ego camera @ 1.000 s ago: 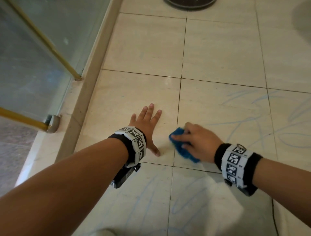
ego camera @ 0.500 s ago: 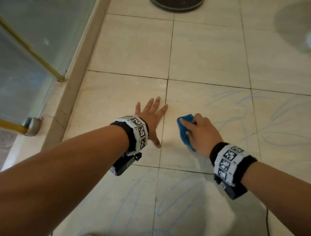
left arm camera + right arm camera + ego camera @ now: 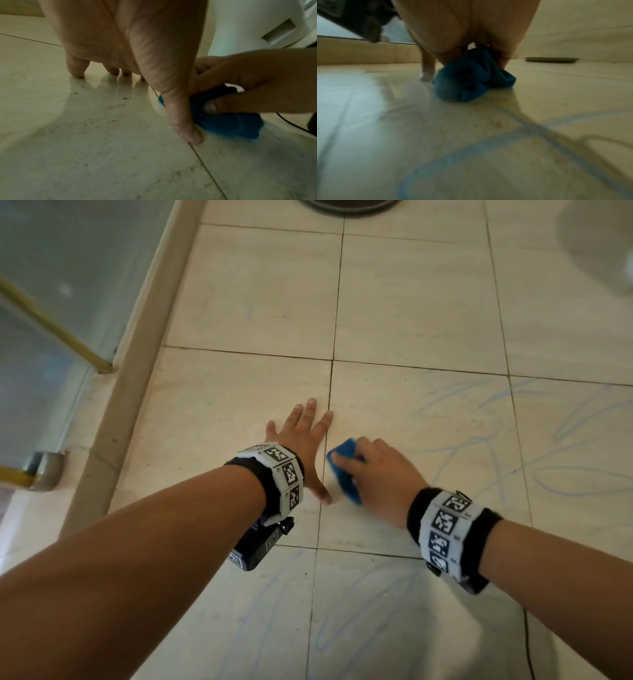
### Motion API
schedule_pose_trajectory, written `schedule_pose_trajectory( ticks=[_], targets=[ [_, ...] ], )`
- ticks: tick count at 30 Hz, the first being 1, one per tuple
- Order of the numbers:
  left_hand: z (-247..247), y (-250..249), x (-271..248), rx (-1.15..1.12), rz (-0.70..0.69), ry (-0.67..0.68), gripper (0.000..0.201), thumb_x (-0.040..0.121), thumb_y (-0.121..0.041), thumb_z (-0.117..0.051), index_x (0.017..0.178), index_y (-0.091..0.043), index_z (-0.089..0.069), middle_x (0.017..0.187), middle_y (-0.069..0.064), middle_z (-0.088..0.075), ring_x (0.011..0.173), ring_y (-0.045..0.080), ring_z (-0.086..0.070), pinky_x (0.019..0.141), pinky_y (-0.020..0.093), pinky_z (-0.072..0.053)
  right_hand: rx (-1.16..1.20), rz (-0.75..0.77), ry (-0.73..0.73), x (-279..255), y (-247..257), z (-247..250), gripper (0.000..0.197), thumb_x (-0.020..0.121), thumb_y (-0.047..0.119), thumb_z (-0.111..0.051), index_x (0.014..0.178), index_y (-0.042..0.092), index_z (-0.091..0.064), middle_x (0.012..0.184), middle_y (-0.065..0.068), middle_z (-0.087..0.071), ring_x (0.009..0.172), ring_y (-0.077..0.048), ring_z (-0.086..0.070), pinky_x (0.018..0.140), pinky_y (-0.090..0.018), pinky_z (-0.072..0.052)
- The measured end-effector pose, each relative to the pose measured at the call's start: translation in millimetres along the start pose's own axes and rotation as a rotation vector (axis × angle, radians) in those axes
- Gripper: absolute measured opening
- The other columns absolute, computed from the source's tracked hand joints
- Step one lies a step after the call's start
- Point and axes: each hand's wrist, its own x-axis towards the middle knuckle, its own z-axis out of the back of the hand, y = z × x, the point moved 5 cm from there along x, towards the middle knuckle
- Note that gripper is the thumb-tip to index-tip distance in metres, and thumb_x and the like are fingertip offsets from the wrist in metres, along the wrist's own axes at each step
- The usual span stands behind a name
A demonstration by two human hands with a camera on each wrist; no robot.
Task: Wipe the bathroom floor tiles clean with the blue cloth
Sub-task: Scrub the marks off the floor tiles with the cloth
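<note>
Compared with half a second ago, the right hand (image 3: 380, 474) and the blue cloth (image 3: 343, 470) sit closer to the left hand (image 3: 305, 446): the cloth now lies just beside the left thumb, right of the grout line in the middle of the head view, where before a clear gap of tile separated them. The left hand has stayed planted in the same spot.

The left hand is spread flat, palm down, fingers (image 3: 75, 67) straight and splayed on the floor tiles (image 3: 239, 412), thumb (image 3: 185, 121) stretched out along the grout line. In the left wrist view the thumb lies in front of the cloth (image 3: 228, 124); whether they touch I cannot tell.

The right hand is curled round the bunched cloth, fingers on top and thumb (image 3: 240, 105) clamped against its side, pressing it down onto the tile. From the right wrist view the cloth (image 3: 471, 78) hangs in a crumpled wad below the palm (image 3: 467, 27) and meets the floor (image 3: 471, 135).

Blue scribbled lines (image 3: 479, 446) cover the tiles in the right and lower parts of the head view; one curved blue line (image 3: 453, 152) runs across the lower part of the right wrist view.

At the top edge of the head view sits the rim of a dark round dish (image 3: 346, 205), its contents out of sight; it appears at the right of the right wrist view as a low, flat shape (image 3: 551, 59). A glass panel with yellow rails (image 3: 51, 316) fills the upper left above a raised curb (image 3: 137, 364). A white fixture (image 3: 248, 24) stands at the upper right of the left wrist view.
</note>
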Motion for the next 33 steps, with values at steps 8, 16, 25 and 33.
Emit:
schedule_pose_trajectory(
  ticks=[8, 16, 25, 33],
  targets=[
    [-0.6, 0.3, 0.4, -0.014, -0.001, 0.015, 0.147, 0.055, -0.061, -0.084, 0.149, -0.026, 0.024, 0.154, 0.003, 0.036, 0.145, 0.024, 0.023, 0.117, 0.059, -0.003, 0.194, -0.413, -0.207, 15.1, -74.9, 14.8, 0.047, 0.094, 0.019, -0.045, 0.141, 0.023, -0.04, 0.117, -0.012, -0.042, 0.104, -0.031, -0.044, 0.088, -0.037, -0.04],
    [0.4, -0.2, -0.4, -0.003, -0.001, 0.012, 0.148, 0.054, -0.062, -0.083, 0.149, -0.025, 0.024, 0.154, 0.004, 0.035, 0.145, 0.025, 0.022, 0.117, 0.059, -0.005, 0.02, 0.112, -0.115, 10.4, -14.0, 3.3, 0.051, 0.09, 0.019, -0.054, 0.14, 0.023, -0.043, 0.109, -0.01, -0.049, 0.092, -0.029, -0.05, 0.079, -0.038, -0.041],
    [24.8, -18.8, 11.9, 0.018, -0.029, -0.069, 0.143, 0.057, -0.067, -0.079, 0.149, -0.027, 0.023, 0.159, 0.007, 0.022, 0.147, 0.028, 0.015, 0.118, 0.056, -0.002, 0.046, -0.015, -0.147, 6.4, -45.4, 10.3, 0.043, 0.085, 0.018, -0.061, 0.127, 0.016, -0.056, 0.104, -0.012, -0.054, 0.088, -0.033, -0.054, 0.075, -0.041, -0.045],
    [35.7, -50.9, 50.7, 0.078, -0.074, -0.002, 0.151, 0.05, -0.069, -0.082, 0.148, -0.029, 0.026, 0.153, 0.006, 0.037, 0.143, 0.029, 0.027, 0.115, 0.059, 0.006, 0.131, -0.174, -0.136, 8.7, -90.7, 16.1, 0.045, 0.093, 0.018, -0.046, 0.138, 0.01, -0.042, 0.14, -0.006, -0.036, 0.124, -0.026, -0.041, 0.104, -0.037, -0.036]
  ],
)
